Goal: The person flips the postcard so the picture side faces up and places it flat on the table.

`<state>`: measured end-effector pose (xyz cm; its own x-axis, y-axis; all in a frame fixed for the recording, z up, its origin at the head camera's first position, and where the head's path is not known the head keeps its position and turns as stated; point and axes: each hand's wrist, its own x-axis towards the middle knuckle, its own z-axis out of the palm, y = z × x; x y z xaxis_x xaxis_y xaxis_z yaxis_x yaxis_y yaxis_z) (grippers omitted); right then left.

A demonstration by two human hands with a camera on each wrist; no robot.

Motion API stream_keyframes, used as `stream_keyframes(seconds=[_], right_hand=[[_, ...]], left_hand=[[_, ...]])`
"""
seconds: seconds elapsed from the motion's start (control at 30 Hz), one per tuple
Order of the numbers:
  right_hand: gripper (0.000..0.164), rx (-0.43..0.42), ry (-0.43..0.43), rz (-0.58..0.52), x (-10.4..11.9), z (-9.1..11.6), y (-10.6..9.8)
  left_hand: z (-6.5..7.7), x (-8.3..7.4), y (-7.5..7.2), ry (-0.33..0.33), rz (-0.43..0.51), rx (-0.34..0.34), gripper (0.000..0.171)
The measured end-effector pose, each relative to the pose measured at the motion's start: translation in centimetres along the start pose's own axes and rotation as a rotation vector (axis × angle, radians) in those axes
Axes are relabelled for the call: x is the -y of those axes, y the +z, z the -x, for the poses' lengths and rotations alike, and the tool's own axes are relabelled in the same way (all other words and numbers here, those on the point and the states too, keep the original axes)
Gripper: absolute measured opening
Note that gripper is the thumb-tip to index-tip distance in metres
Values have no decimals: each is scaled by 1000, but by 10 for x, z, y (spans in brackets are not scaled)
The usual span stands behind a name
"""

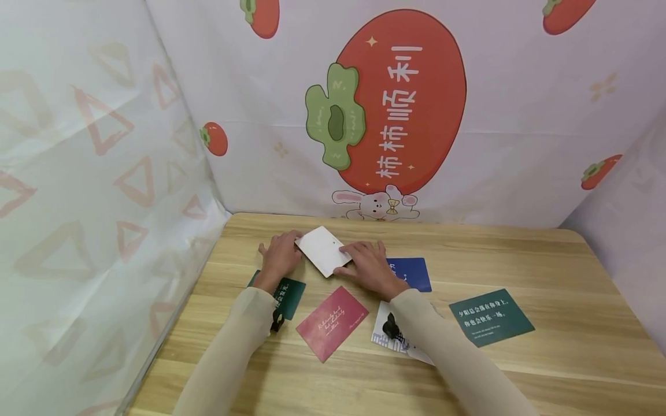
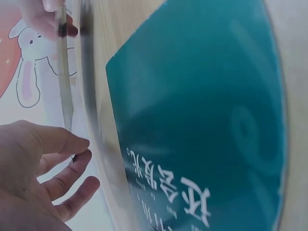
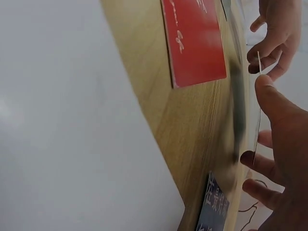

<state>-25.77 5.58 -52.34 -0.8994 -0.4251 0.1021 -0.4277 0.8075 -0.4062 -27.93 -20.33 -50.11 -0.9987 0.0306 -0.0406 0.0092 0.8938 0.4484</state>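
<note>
A white card (image 1: 324, 251) is held between both hands, raised a little above the table and seen edge-on in the wrist views. My left hand (image 1: 281, 255) pinches its left corner between thumb and fingers (image 2: 72, 168). On the other side, my right hand (image 1: 367, 267) grips the card with its thumb (image 3: 272, 96) and fingers spread along the edge. Below the left wrist lies a green card (image 1: 289, 299) with white writing, partly covered by the arm. A blue card (image 1: 413, 274) lies beside the right hand, partly hidden by it.
On the wooden table (image 1: 250, 375), a pinkish-red card (image 1: 333, 323) lies between the forearms. White cards with purple print (image 1: 384, 332) lie partly under the right forearm. Another green card (image 1: 491, 316) is at the right. A printed cloth (image 1: 260, 173) hangs behind the table.
</note>
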Motion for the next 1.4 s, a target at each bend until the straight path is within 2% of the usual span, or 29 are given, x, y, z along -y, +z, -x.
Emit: stream_keyframes(seconds=[0.2, 0.43, 0.7, 0.9, 1.17, 1.4], right_hand=[[69, -4, -14, -53, 1, 2, -2], [64, -21, -58, -98, -4, 5, 0], [57, -20, -102, -143, -10, 9, -1], [52, -61, -96, -150, -13, 11, -3], [36, -136, -144, -214, -14, 12, -3], [31, -172, -121, -263, -11, 11, -7]], left_hand=[[0, 4, -1, 6, -28, -14, 45], [4, 7, -5, 26, -3, -32, 40], [9, 8, -13, 49, 29, -22, 37], [10, 9, -16, 82, 65, -38, 34], [9, 12, -15, 115, 73, -78, 31], [8, 14, -15, 148, 91, -133, 29]])
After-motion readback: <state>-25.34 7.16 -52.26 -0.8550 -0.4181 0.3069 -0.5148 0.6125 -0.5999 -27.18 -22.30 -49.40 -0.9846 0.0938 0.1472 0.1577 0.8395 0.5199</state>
